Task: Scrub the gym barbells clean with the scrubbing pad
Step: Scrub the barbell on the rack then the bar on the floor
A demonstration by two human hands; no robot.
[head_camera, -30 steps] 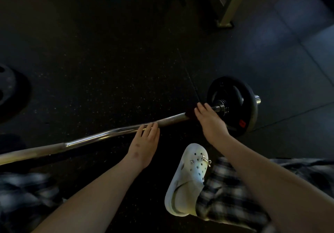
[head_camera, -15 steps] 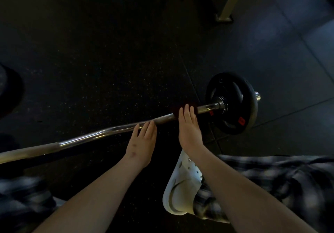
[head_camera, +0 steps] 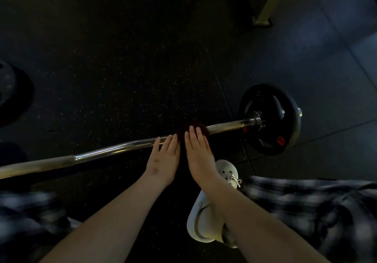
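A chrome barbell (head_camera: 98, 154) lies across the dark rubber floor, with a black weight plate (head_camera: 271, 117) on its right end. A dark scrubbing pad (head_camera: 183, 129) is wrapped over the bar near the middle. My right hand (head_camera: 199, 150) presses the pad onto the bar, fingers curled over its top. My left hand (head_camera: 163, 160) rests on the bar just left of the pad, fingers straight and together, almost touching the right hand.
A second black plate (head_camera: 12, 99) lies at the left edge. A metal rack foot (head_camera: 263, 19) stands at the top right. My white clog (head_camera: 212, 205) and plaid trouser legs (head_camera: 306, 205) are below the bar.
My right hand has slid the pad leftward along the bar, from beside the plate's collar to right next to my left hand. The left hand has stayed on the bar.
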